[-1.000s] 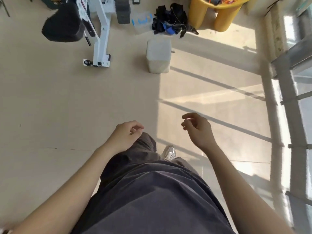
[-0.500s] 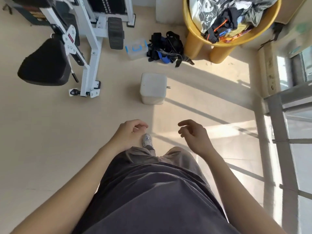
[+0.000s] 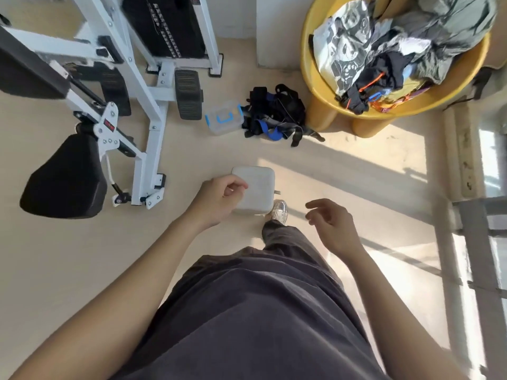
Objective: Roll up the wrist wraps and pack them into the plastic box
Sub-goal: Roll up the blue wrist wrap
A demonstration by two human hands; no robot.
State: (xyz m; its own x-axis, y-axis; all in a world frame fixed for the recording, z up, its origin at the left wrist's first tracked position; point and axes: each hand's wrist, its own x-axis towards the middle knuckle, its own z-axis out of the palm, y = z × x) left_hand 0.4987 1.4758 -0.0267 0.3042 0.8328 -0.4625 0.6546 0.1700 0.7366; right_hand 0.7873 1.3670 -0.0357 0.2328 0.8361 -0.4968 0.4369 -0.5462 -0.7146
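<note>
Fingers (image 3: 238,184) loosely curled; tangled black wraps (image 3: 274,116) beside clear plastic box (image 3: 224,120)

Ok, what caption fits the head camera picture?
Left hand and right hand empty near a white stool, wrist wraps and plastic box waiting on the floor ahead.

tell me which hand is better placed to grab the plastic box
Probably the left hand. The box lies on the floor straight ahead of it, left of the wraps; the right hand would have to cross over them. Both hands hold nothing, and neither is near it.
</note>
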